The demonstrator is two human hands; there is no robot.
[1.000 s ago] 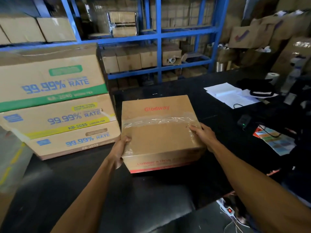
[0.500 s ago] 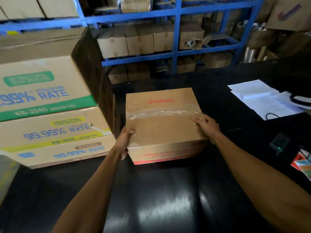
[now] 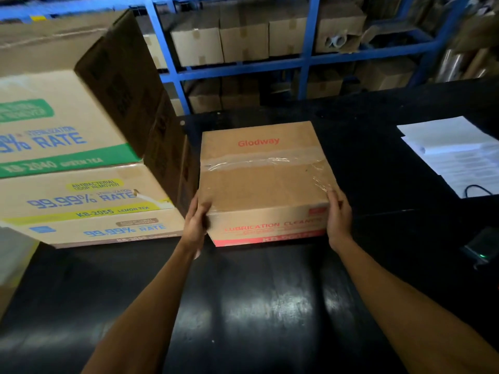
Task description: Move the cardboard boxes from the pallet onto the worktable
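A brown Glodway cardboard box [image 3: 262, 179], taped across the top with red print on its front, rests on the black worktable [image 3: 270, 306]. My left hand [image 3: 197, 220] grips its near left corner and my right hand [image 3: 339, 214] grips its near right corner. A stack of three larger boxes [image 3: 81, 184] printed "99.99% RATE" stands on the table just left of it, with a narrow gap between them.
White papers [image 3: 453, 155] and a black cable lie on the table at the right. A small dark device [image 3: 480, 249] with a green light sits at the right edge. Blue shelving [image 3: 305, 60] holding several cartons runs behind the table.
The box has slid further onto the table, away from me and closer to the stack. Both hands have shifted from its top to its near corners. My view has tilted down.
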